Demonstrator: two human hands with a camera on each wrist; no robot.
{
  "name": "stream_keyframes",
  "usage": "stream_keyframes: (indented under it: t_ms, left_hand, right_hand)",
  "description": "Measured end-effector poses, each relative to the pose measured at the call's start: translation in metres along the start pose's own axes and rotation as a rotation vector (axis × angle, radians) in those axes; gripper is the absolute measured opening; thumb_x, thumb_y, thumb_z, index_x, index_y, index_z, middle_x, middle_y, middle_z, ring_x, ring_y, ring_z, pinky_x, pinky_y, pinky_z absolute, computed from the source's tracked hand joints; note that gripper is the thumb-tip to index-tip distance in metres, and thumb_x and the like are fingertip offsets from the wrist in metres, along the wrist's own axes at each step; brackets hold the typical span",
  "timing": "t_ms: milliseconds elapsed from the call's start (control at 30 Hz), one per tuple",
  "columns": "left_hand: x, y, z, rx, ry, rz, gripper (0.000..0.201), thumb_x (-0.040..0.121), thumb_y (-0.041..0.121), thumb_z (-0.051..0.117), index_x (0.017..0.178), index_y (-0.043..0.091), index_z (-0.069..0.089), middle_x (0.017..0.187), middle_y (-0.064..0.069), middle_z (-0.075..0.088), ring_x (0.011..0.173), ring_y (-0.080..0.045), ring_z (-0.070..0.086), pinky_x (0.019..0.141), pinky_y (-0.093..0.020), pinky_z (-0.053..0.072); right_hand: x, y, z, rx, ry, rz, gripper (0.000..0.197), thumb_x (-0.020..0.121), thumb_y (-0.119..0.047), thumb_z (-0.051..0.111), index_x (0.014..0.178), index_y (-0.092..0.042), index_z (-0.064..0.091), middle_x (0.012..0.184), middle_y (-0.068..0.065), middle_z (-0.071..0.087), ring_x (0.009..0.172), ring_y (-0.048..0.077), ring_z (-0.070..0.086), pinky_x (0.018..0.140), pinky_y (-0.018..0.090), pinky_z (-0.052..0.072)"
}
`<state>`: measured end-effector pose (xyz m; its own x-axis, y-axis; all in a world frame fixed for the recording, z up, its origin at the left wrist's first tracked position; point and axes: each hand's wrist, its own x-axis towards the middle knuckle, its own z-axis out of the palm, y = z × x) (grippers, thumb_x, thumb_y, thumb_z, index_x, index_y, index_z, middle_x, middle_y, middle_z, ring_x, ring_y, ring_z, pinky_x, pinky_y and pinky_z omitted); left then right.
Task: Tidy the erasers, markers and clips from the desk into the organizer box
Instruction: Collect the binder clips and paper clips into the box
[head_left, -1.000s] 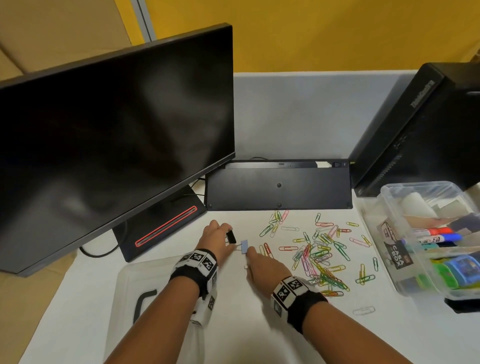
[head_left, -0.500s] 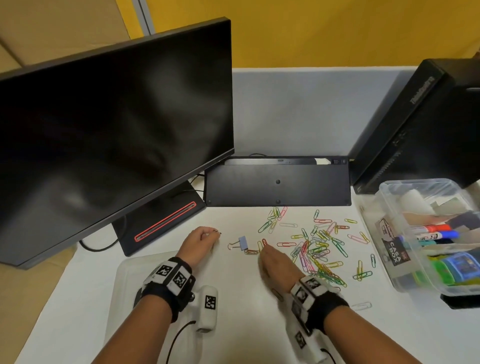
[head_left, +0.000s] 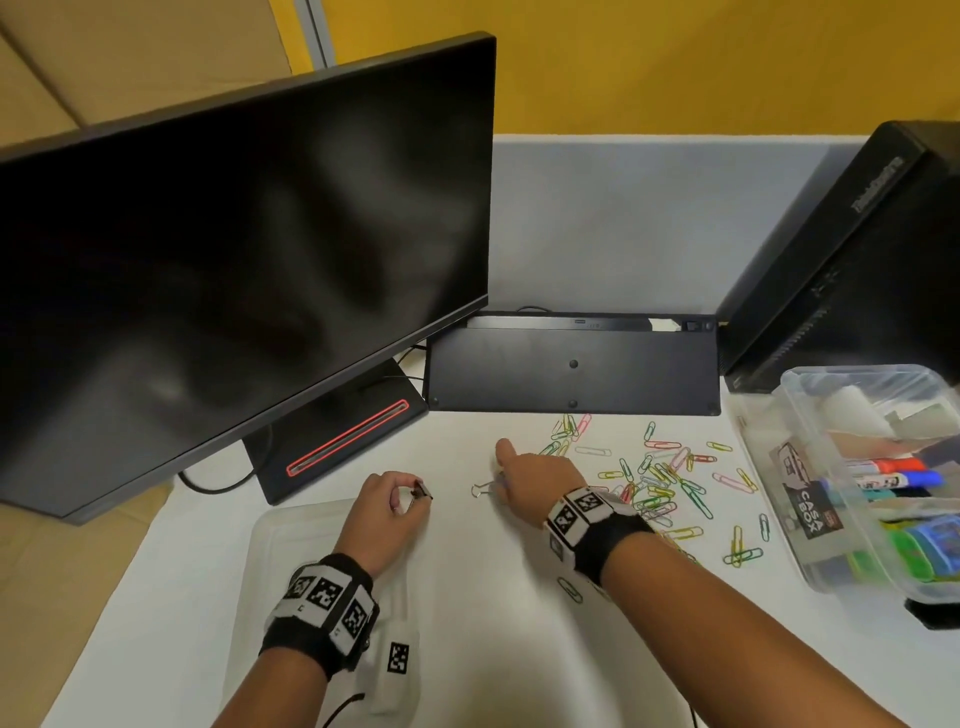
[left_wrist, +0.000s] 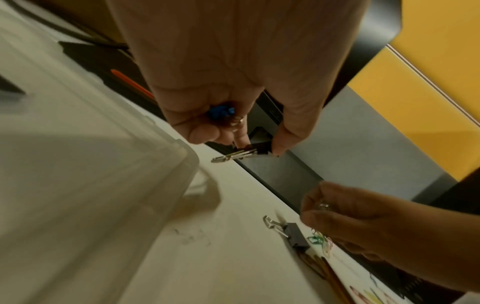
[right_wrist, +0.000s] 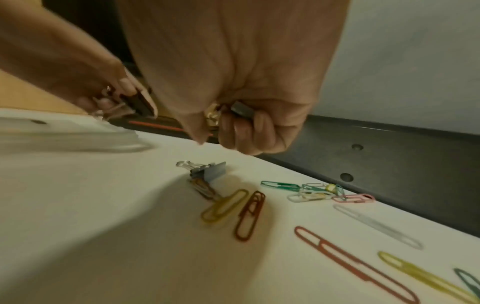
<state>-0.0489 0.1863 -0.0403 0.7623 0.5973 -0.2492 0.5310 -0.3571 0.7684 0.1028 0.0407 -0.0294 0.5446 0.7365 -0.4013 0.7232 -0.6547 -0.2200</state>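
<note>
Left hand: the left hand (head_left: 388, 499) hovers just above the tabletop (head_left: 467, 597), thumb and forefinger pinching a black binder clip (left_wrist: 255, 152) by its body, wire handles pointing away. The left wrist view shows a blue clip (left_wrist: 221, 112) and metal loops tucked against the palm under the curled fingers.
Right hand: the right hand (head_left: 530, 480) is palm down above the tabletop, forefinger extended toward the keyboard. The right wrist view shows the remaining fingers curled round a grey clip body (right_wrist: 242, 109) and metal loops.
Nearest target: a grey binder clip (right_wrist: 207, 171) lies on the tabletop just below the right hand, untouched, resting over a few paper clips.
Step in hand: collecting binder clips, judged; both hands already carry some.
Next move: likely a pinch on the grey binder clip without dropping what is held, then a carry to the box.
Remaining clips: coloured paper clips (head_left: 660, 478) lie scattered between the right hand and the organizer box (head_left: 810, 540).
Organizer box: clear, open, at the right edge of the tabletop; markers (head_left: 893, 470) and other items already inside.
Progress: early to middle, judged; most paper clips are still out.
Lid: a clear lid (head_left: 280, 561) lies flat under the left forearm.
Risk: small clips may slip from full hands.
</note>
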Motion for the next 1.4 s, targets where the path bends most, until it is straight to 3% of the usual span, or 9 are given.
stream_keyframes:
  t_ms: [100, 267, 500, 600, 800, 1000, 1133, 1200, 1400]
  left_hand:
    - [-0.001, 0.000, -0.003, 0.035, 0.009, 0.018, 0.014, 0.086, 0.020, 0.062, 0.100, 0.022, 0.060, 0.080, 0.002, 0.039, 0.064, -0.011, 0.040, 0.062, -0.020, 0.034]
    - [-0.001, 0.001, -0.006, 0.044, 0.002, 0.030, 0.015, 0.086, 0.020, 0.063, 0.101, 0.022, 0.059, 0.079, 0.002, 0.040, 0.063, -0.011, 0.040, 0.061, -0.019, 0.035]
    - [-0.008, 0.018, -0.001, 0.013, -0.014, 0.067, 0.013, 0.087, 0.021, 0.062, 0.100, 0.023, 0.060, 0.079, 0.001, 0.039, 0.062, -0.012, 0.039, 0.061, -0.018, 0.035]
    - [-0.015, 0.033, 0.007, -0.025, -0.022, 0.092, 0.012, 0.088, 0.021, 0.062, 0.100, 0.024, 0.061, 0.079, 0.001, 0.039, 0.064, -0.012, 0.040, 0.063, -0.018, 0.037]
    - [-0.030, 0.069, 0.039, -0.006, -0.006, 0.165, 0.016, 0.089, 0.022, 0.060, 0.104, 0.026, 0.057, 0.079, 0.001, 0.040, 0.065, -0.012, 0.042, 0.060, -0.016, 0.036]
    - [-0.040, 0.107, 0.078, 0.022, -0.006, 0.237, 0.018, 0.087, 0.019, 0.063, 0.101, 0.028, 0.056, 0.079, 0.000, 0.041, 0.063, -0.012, 0.041, 0.055, -0.012, 0.034]
    - [-0.044, 0.124, 0.100, 0.028, 0.003, 0.253, 0.017, 0.085, 0.019, 0.065, 0.100, 0.025, 0.059, 0.076, 0.001, 0.040, 0.064, -0.013, 0.041, 0.059, -0.020, 0.035]
    - [-0.046, 0.132, 0.107, 0.029, 0.002, 0.254, 0.017, 0.086, 0.019, 0.064, 0.101, 0.024, 0.059, 0.076, 0.002, 0.041, 0.064, -0.013, 0.041, 0.059, -0.021, 0.034]
    - [-0.059, 0.148, 0.116, 0.055, 0.033, 0.257, 0.017, 0.087, 0.021, 0.063, 0.103, 0.025, 0.058, 0.079, 0.002, 0.042, 0.064, -0.010, 0.041, 0.056, -0.013, 0.034]
  right_hand:
    - [0.010, -0.006, 0.001, -0.094, -0.091, -0.011, 0.045, 0.094, -0.040, 0.050, 0.123, -0.011, 0.032, 0.102, 0.009, 0.067, 0.085, 0.030, 0.062, 0.067, 0.034, 0.041]
    - [0.015, -0.008, -0.001, -0.109, -0.117, -0.039, 0.037, 0.098, -0.036, 0.046, 0.121, -0.008, 0.038, 0.102, 0.010, 0.066, 0.086, 0.030, 0.062, 0.068, 0.034, 0.041]
    - [-0.020, 0.015, -0.002, 0.442, 0.107, 0.105, 0.039, 0.095, -0.054, 0.038, 0.108, -0.017, 0.040, 0.088, 0.002, 0.062, 0.078, 0.022, 0.058, 0.066, 0.033, 0.043]
    - [-0.049, 0.039, 0.002, 0.580, 0.206, 0.122, 0.036, 0.094, -0.055, 0.038, 0.105, -0.021, 0.039, 0.085, -0.001, 0.063, 0.077, 0.020, 0.060, 0.073, 0.037, 0.049]
    - [-0.121, 0.090, -0.032, 0.595, 0.298, 0.132, 0.032, 0.094, -0.054, 0.040, 0.107, -0.024, 0.039, 0.079, -0.008, 0.059, 0.070, 0.012, 0.057, 0.059, 0.023, 0.040]
    - [-0.171, 0.178, -0.095, 0.429, 0.505, 0.355, 0.033, 0.095, -0.050, 0.041, 0.108, -0.019, 0.040, 0.082, 0.000, 0.061, 0.077, 0.020, 0.060, 0.068, 0.035, 0.046]
    - [-0.177, 0.249, -0.124, 0.200, 0.427, 0.593, 0.035, 0.097, -0.037, 0.046, 0.120, -0.010, 0.043, 0.109, 0.016, 0.057, 0.098, 0.033, 0.058, 0.077, 0.039, 0.045]
    - [-0.166, 0.285, -0.128, 0.232, 0.433, 0.695, 0.046, 0.096, -0.044, 0.044, 0.117, -0.003, 0.043, 0.116, 0.023, 0.057, 0.107, 0.039, 0.056, 0.083, 0.043, 0.044]
    - [-0.139, 0.331, -0.132, 0.198, 0.232, 0.747, 0.052, 0.093, -0.041, 0.054, 0.127, -0.003, 0.047, 0.124, 0.018, 0.055, 0.112, 0.035, 0.056, 0.087, 0.038, 0.045]
